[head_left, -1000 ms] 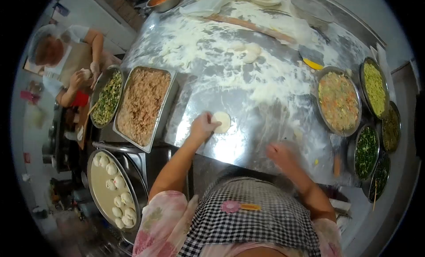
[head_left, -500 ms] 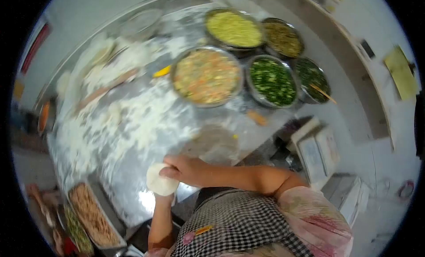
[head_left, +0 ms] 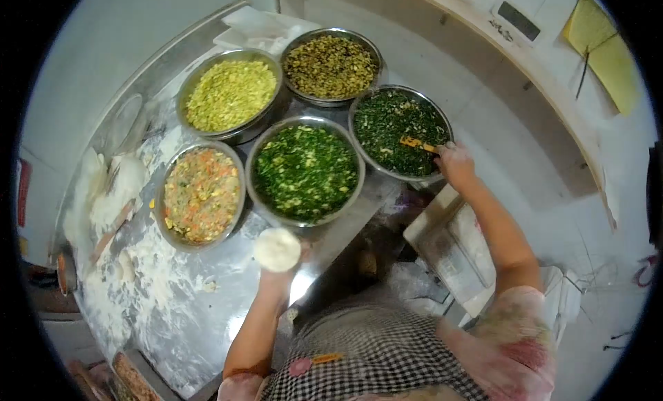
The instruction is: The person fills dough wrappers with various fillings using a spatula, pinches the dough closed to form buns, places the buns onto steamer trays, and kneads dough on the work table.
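A round white dough wrapper (head_left: 277,249) rests in my left hand (head_left: 279,279), whose fingers are mostly hidden beneath it. My right hand (head_left: 456,163) is closed on the end of a flat yellow-orange filling stick (head_left: 417,143). The stick's other end lies on dark green chopped filling in a steel bowl (head_left: 402,174), with my fingers at that bowl's right rim. Just beyond the wrapper stands a bowl of bright green chopped filling (head_left: 305,172). To its left is a bowl of orange-and-yellow mixed filling (head_left: 201,194).
Behind are bowls of yellow-green filling (head_left: 231,94) and brown chopped filling (head_left: 331,65). Flour covers the left of the metal table (head_left: 214,318), where a rolling pin (head_left: 114,230) lies. White containers (head_left: 449,249) stand below at right. A tray of brownish filling (head_left: 131,377) is at lower left.
My right hand has left the wrapper and reached right to the filling stick. My left hand has carried the wrapper up and to the right. The view has turned toward the bowls.
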Demonstrator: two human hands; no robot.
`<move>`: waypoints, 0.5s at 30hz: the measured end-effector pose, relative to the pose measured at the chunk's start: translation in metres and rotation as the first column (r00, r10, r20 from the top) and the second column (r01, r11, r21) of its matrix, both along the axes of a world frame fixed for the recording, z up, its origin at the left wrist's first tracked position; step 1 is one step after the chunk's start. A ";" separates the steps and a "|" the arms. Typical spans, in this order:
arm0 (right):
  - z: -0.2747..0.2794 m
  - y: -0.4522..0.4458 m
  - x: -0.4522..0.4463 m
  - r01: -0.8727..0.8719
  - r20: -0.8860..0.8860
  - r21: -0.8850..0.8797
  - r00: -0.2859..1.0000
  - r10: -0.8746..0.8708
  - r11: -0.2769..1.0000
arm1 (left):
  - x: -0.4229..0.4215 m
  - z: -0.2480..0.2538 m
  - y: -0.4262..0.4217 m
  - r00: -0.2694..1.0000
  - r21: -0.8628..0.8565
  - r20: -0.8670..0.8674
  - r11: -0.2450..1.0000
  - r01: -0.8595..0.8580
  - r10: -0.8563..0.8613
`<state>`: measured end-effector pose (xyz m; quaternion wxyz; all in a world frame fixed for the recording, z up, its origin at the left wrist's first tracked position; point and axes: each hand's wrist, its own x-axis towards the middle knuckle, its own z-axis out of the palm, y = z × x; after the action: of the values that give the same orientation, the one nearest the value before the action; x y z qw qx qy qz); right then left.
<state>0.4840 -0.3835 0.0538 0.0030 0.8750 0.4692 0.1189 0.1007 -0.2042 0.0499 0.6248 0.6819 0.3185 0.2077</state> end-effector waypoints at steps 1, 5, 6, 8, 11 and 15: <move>-0.002 -0.004 0.014 -0.030 -0.010 -0.084 1.000 0.029 0.996 | 0.026 -0.005 -0.004 1.000 -0.014 0.023 1.000 -0.013 0.013; 0.010 0.006 0.043 -0.245 -0.172 -0.207 0.962 0.211 0.947 | 0.113 0.002 -0.015 0.987 -0.108 0.157 0.993 0.049 -0.031; 0.020 0.012 0.037 -0.205 -0.337 -0.186 0.932 0.133 0.961 | 0.135 0.011 -0.020 0.975 -0.312 0.191 0.949 -0.045 0.110; 0.032 0.022 0.020 -0.383 -0.571 -0.025 0.763 0.301 0.923 | 0.169 0.033 -0.028 0.960 -0.343 0.230 0.936 -0.074 0.160; 0.009 0.049 -0.003 -0.521 -0.535 -0.004 0.722 0.438 0.853 | 0.213 -0.002 -0.015 0.956 -0.026 0.286 0.998 -0.061 0.066; -0.019 0.059 0.003 -0.307 -0.453 0.014 0.847 0.280 0.951 | 0.267 -0.006 -0.007 0.959 -0.228 0.269 0.973 -0.025 0.088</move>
<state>0.4875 -0.3243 0.0347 -0.0977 0.7960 0.5887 -0.1012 0.3673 -0.2110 0.0443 0.7294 0.5623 0.2684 0.2823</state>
